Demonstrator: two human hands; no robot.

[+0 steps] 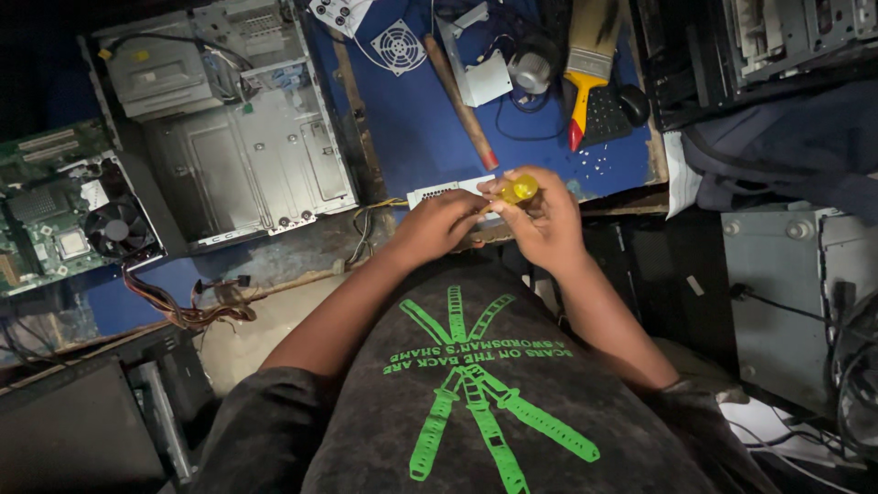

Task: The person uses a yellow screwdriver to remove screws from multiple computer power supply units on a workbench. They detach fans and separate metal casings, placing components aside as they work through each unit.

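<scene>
i see a blue-topped workbench (412, 137) with a worn wooden edge. lying on it are a small white fan (399, 46), a wooden stick (460, 101), a yellow-handled paintbrush (588, 64), a white metal bracket (480, 78) and a dark mouse (633, 103).

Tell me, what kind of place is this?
Probably a computer repair workshop: an opened computer case, a bare circuit board with a fan, and a paintbrush lie about, and the right hand holds a yellow-handled screwdriver.

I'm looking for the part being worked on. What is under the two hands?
A pale vented box pokes out beneath the left hand; the right hand grips a yellow-handled screwdriver. The box's remainder is covered.
</scene>
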